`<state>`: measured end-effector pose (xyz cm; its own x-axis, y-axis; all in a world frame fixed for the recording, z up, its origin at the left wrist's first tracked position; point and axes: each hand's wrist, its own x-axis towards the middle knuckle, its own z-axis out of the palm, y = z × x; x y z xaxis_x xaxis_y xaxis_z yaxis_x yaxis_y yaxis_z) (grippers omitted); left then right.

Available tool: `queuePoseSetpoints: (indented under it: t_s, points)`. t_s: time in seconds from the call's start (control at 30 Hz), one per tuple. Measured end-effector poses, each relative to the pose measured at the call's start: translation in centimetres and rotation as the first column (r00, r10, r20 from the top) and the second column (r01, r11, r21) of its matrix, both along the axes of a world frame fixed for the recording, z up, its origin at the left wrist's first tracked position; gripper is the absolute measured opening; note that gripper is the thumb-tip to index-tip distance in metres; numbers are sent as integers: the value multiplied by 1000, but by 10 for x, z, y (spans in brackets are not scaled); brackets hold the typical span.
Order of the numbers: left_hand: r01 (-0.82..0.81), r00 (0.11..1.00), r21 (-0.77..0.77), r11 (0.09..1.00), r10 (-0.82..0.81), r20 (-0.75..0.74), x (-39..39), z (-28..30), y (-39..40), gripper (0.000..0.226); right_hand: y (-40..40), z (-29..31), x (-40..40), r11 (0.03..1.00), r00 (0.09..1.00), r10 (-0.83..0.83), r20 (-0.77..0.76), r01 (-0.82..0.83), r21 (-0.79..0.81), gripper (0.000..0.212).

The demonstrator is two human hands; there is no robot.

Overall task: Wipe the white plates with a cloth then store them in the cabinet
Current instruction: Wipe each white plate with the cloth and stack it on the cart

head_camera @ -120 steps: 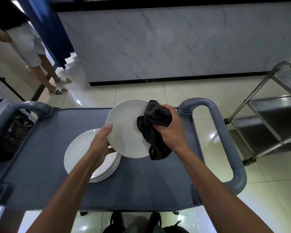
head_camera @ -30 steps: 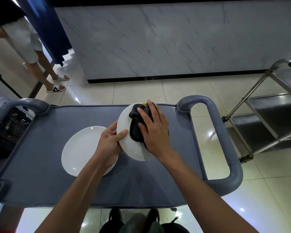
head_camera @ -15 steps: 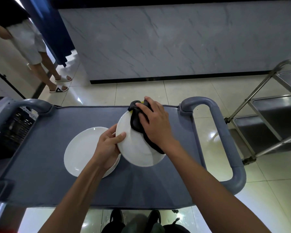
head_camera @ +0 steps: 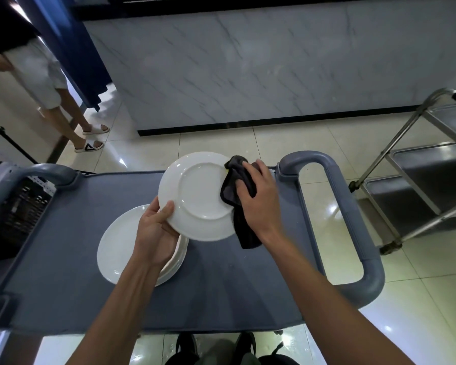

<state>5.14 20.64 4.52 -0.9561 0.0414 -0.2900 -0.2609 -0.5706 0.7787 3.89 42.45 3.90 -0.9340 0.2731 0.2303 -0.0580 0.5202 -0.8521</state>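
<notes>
One plate (head_camera: 200, 196) is now turned with its underside up, above the grey cart (head_camera: 221, 285).
It is gripped at the rim by the left hand (head_camera: 156, 230), while the dark cloth (head_camera: 238, 201), earlier on the face, is pinched against its right edge by the right hand (head_camera: 258, 201); wiping is judged nearly done. Part of the stack of plates (head_camera: 116, 248) is hidden by the left hand, so it cannot be counted, and no cabinet is seen.

The left hand (head_camera: 156, 227) holds a white plate (head_camera: 199, 196) by its edge, bottom side up, above a gray cart (head_camera: 63, 280). The right hand (head_camera: 258, 198) presses a dark cloth (head_camera: 237, 191) on the plate's right side. More plates (head_camera: 116, 246) sit stacked on the cart.
</notes>
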Motion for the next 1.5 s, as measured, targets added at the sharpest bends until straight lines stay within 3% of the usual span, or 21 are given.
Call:
queuePoseSetpoints:
  t_s: [0.2, 0.5, 0.63, 0.87, 1.07, 1.3, 1.5]
  points:
    - [-83, 996, 5, 997, 83, 12, -7, 6, 17, 40, -20, -11, 23, 982, 993, 33, -112, -11, 190, 43]
    - [-118, 993, 27, 993, 118, 17, -5, 16, 28, 42, -63, -10, 49, 860, 944, 186, -273, -22, 509, 37]
    - [-102, 995, 38, 994, 102, 4, -2, 17, 17, 41, -51, -17, 48, 867, 935, 218, -280, -54, 496, 37]
    - [-18, 1000, 11, 1000, 18, 0, 2, 14, 0, 31, -17, -15, 33, 965, 977, 121, -174, -74, 253, 44]
    - [76, 997, -57, 995, -76, -1, 6, 16, -4, 48, 2, 8, 5, 981, 991, 91, -97, -72, 182, 43]
    - [159, 985, -147, 976, -168, -51, 12, 16, 7, 48, -3, 33, -14, 938, 980, 154, -126, -105, 331, 43]
    - [217, 967, -191, 957, -238, -94, 18, 13, 15, 47, -33, 45, -12, 825, 929, 338, -151, -215, 522, 42]
